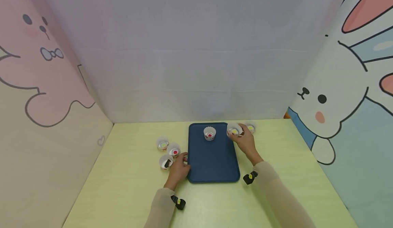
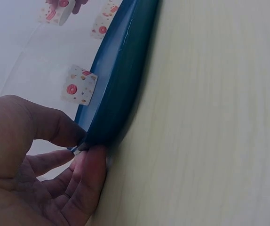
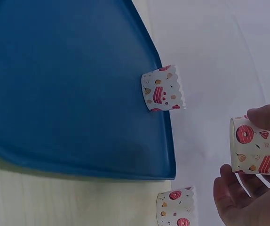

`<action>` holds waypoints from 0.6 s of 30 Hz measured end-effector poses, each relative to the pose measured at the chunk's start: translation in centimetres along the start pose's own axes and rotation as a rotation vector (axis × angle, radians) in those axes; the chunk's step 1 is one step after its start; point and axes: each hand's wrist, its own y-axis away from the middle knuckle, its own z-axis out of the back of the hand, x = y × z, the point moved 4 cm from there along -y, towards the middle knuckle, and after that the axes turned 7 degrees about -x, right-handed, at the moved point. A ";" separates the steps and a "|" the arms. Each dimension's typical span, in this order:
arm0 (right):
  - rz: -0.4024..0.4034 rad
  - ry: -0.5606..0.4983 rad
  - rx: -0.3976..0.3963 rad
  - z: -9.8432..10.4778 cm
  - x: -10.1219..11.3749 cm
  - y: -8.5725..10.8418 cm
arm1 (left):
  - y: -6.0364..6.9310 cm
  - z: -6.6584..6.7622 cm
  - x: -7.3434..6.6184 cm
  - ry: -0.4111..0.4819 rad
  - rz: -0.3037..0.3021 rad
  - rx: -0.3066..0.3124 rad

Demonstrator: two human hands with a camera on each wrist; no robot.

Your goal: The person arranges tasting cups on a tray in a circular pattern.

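Note:
My right hand (image 1: 244,142) holds a white paper baking cup (image 3: 256,146) with a donut and cake print, raised near the blue tray's far right corner. Inside that cup shows something yellow. The tray (image 1: 212,163) lies flat on the table, and my left hand (image 1: 180,168) pinches its left rim between thumb and fingers. Toward the back of the tray stands another paper cup (image 1: 209,134) with a red piece inside. Just beyond my right hand, off the tray, is a cup (image 1: 250,127) holding a yellow piece, partly hidden.
Left of the tray stand three more paper cups: one with a yellow piece (image 1: 162,143), one with a red piece (image 1: 174,150), and one with a black piece (image 1: 166,162). A white cloth wall (image 1: 199,67) rises behind the pale table (image 1: 122,194); printed panels flank it.

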 end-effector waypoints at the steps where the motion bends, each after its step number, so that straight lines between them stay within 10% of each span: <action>1: 0.007 0.004 0.001 -0.2 0.1 0.1 | 0.0 0.0 0.0 -0.001 0.001 0.000; 18: -0.021 0.051 0.012 -3.2 -0.7 -0.1 | -0.3 -0.1 0.2 0.003 0.003 -0.004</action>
